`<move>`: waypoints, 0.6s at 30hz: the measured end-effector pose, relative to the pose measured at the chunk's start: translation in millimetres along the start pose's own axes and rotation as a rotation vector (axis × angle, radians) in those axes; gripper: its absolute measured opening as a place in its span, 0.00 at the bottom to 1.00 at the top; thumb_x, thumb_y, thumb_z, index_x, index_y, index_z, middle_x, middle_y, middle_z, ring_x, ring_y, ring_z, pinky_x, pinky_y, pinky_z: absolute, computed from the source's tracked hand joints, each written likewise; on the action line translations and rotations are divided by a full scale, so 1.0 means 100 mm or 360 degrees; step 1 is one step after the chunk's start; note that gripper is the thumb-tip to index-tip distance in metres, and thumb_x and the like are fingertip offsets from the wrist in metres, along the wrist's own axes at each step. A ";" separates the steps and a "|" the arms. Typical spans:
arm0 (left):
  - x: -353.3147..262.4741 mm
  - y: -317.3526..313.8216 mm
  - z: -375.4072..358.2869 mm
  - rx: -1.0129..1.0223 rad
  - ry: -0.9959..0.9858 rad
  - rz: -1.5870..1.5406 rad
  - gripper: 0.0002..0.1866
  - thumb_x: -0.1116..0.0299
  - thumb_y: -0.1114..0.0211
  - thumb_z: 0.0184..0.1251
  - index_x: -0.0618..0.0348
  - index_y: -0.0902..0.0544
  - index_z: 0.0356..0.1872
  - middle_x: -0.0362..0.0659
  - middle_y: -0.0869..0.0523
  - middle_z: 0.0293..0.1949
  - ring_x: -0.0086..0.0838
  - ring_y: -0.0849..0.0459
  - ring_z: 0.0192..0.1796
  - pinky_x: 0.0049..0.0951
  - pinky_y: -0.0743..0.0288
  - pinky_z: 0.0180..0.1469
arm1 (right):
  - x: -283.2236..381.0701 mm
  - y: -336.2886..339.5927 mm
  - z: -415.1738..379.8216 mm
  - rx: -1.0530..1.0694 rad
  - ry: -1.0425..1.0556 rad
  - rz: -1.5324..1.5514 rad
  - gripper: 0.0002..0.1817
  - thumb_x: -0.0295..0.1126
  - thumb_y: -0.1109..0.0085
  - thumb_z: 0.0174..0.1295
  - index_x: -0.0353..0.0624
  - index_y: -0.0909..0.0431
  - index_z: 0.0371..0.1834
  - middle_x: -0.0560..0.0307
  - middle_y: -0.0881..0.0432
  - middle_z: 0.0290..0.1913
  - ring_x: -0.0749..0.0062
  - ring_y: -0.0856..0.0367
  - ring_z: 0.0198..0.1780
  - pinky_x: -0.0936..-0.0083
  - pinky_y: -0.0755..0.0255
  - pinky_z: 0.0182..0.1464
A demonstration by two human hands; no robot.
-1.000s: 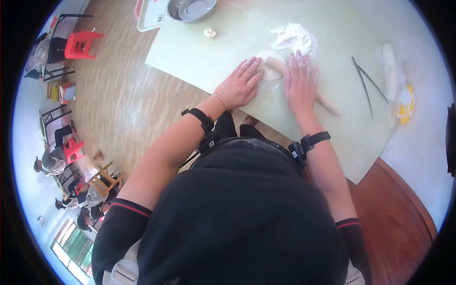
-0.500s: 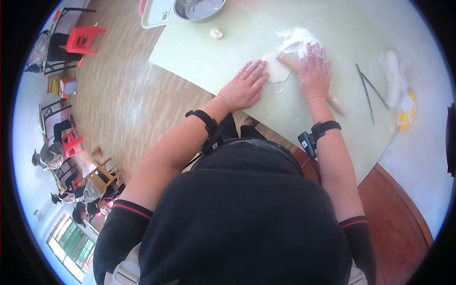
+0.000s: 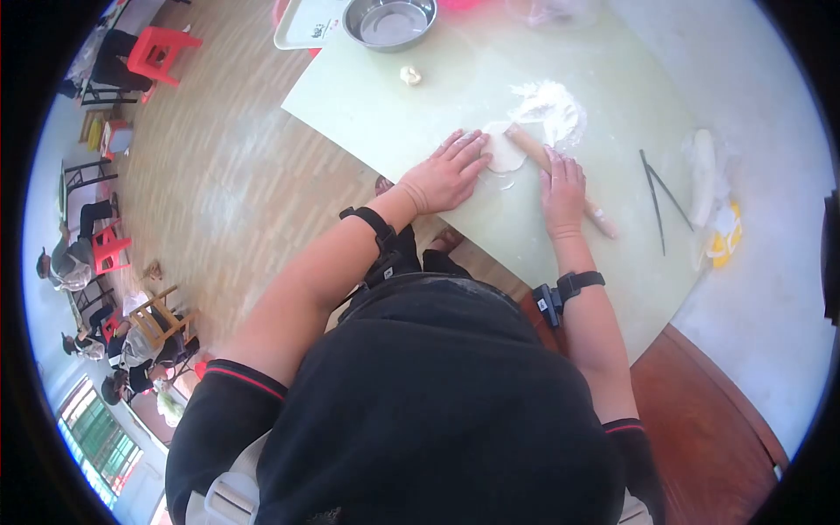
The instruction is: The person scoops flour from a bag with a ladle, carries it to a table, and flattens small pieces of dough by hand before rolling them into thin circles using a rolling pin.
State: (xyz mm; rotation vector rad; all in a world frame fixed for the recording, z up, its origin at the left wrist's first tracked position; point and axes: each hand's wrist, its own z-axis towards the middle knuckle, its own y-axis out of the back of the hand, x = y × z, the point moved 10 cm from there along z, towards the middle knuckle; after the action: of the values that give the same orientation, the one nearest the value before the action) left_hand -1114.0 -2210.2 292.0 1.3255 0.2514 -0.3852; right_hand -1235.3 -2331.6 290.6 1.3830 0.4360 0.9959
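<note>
Your left hand (image 3: 444, 175) lies flat, fingers touching the dough (image 3: 505, 154), prob just steadying it. Right hand (image 3: 564, 194) rests loose-fingered over the rolling pin (image 3: 528, 147).

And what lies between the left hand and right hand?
In the head view, the flat dough and one end of the rolling pin lie there.

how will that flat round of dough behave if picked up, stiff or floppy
Probably floppy, since the dough round looks thin and flat. Likely light too, being smaller than the left hand at its edge.
</note>
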 end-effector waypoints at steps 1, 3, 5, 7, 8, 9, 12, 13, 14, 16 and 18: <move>-0.01 0.00 0.00 -0.0010 -0.0008 0.0009 0.26 0.68 0.41 0.61 0.62 0.28 0.62 0.57 0.34 0.69 0.50 0.39 0.73 0.50 0.49 0.76 | 0.01 0.04 0.00 -0.0037 0.0012 0.0042 0.27 0.27 0.41 0.59 0.46 0.29 0.64 0.49 0.24 0.53 0.53 0.27 0.55 0.59 0.34 0.61; -0.02 0.00 -0.01 -0.0019 -0.0017 0.0027 0.26 0.68 0.40 0.61 0.62 0.28 0.62 0.57 0.33 0.68 0.49 0.39 0.73 0.50 0.48 0.76 | 0.03 0.10 0.00 -0.0081 0.0026 0.0090 0.27 0.27 0.41 0.58 0.46 0.29 0.64 0.50 0.24 0.52 0.53 0.27 0.54 0.59 0.33 0.60; -0.01 0.00 -0.01 -0.0024 0.0005 0.0058 0.25 0.67 0.42 0.61 0.62 0.26 0.61 0.56 0.33 0.68 0.46 0.39 0.74 0.49 0.52 0.77 | 0.04 0.13 -0.06 -0.0053 0.0043 0.0084 0.25 0.27 0.43 0.59 0.46 0.28 0.63 0.51 0.23 0.52 0.55 0.26 0.54 0.60 0.33 0.60; 0.00 -0.02 -0.01 0.0002 -0.0002 0.0088 0.24 0.67 0.42 0.61 0.61 0.26 0.60 0.55 0.32 0.67 0.46 0.39 0.73 0.49 0.52 0.77 | 0.07 0.05 -0.15 0.0058 0.0073 0.0076 0.26 0.29 0.44 0.61 0.47 0.29 0.65 0.51 0.24 0.54 0.54 0.27 0.57 0.60 0.34 0.61; 0.01 -0.05 -0.01 0.0028 -0.0004 0.0112 0.24 0.67 0.42 0.61 0.61 0.25 0.60 0.55 0.31 0.67 0.46 0.38 0.73 0.49 0.52 0.77 | 0.09 -0.04 -0.19 0.0176 0.0103 0.0065 0.26 0.30 0.44 0.62 0.48 0.30 0.66 0.51 0.24 0.57 0.54 0.27 0.59 0.59 0.35 0.62; 0.01 -0.04 0.00 0.0021 -0.0003 0.0112 0.24 0.67 0.42 0.61 0.61 0.25 0.60 0.55 0.31 0.67 0.46 0.38 0.73 0.49 0.52 0.77 | 0.13 -0.03 -0.21 0.0175 0.0109 0.0060 0.26 0.30 0.44 0.62 0.48 0.30 0.66 0.51 0.24 0.57 0.54 0.27 0.59 0.59 0.35 0.62; -0.01 -0.03 -0.01 -0.0051 -0.0037 0.0121 0.24 0.70 0.38 0.57 0.61 0.25 0.57 0.55 0.31 0.66 0.47 0.36 0.72 0.51 0.48 0.76 | 0.33 -0.02 -0.20 0.0081 0.0181 -0.0013 0.27 0.37 0.47 0.66 0.51 0.34 0.70 0.51 0.30 0.67 0.53 0.33 0.69 0.53 0.40 0.68; -0.01 -0.02 -0.02 -0.0053 -0.0039 0.0108 0.24 0.70 0.38 0.57 0.61 0.24 0.57 0.54 0.31 0.66 0.47 0.36 0.72 0.52 0.48 0.76 | 0.35 -0.02 -0.16 0.0090 0.0116 -0.0140 0.28 0.40 0.49 0.68 0.54 0.37 0.72 0.52 0.35 0.71 0.53 0.38 0.72 0.49 0.45 0.70; -0.02 -0.02 -0.02 -0.0055 -0.0044 0.0098 0.24 0.70 0.38 0.56 0.61 0.24 0.57 0.54 0.32 0.66 0.47 0.36 0.72 0.52 0.48 0.76 | 0.33 -0.01 -0.13 0.0095 0.0050 -0.0267 0.29 0.43 0.51 0.70 0.56 0.39 0.74 0.54 0.39 0.75 0.53 0.42 0.75 0.45 0.49 0.72; -0.02 -0.01 -0.02 -0.0042 -0.0037 0.0104 0.24 0.70 0.38 0.56 0.60 0.24 0.57 0.54 0.32 0.67 0.47 0.36 0.72 0.52 0.48 0.76 | 0.28 -0.03 -0.03 0.0073 0.0048 -0.0330 0.29 0.44 0.53 0.71 0.57 0.40 0.75 0.56 0.41 0.76 0.53 0.44 0.76 0.43 0.50 0.72; -0.03 0.00 -0.02 -0.0024 -0.0037 0.0110 0.24 0.70 0.38 0.56 0.60 0.24 0.57 0.54 0.32 0.67 0.47 0.36 0.72 0.52 0.48 0.76 | 0.22 -0.04 0.07 0.0048 0.0039 -0.0392 0.28 0.45 0.55 0.72 0.59 0.41 0.76 0.57 0.42 0.77 0.53 0.46 0.77 0.41 0.52 0.72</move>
State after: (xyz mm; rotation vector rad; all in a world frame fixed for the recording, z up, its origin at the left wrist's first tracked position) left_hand -1116.2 -2207.5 292.5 1.3108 0.1881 -0.3395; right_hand -1217.2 -2318.1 294.6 1.3091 0.6256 0.8078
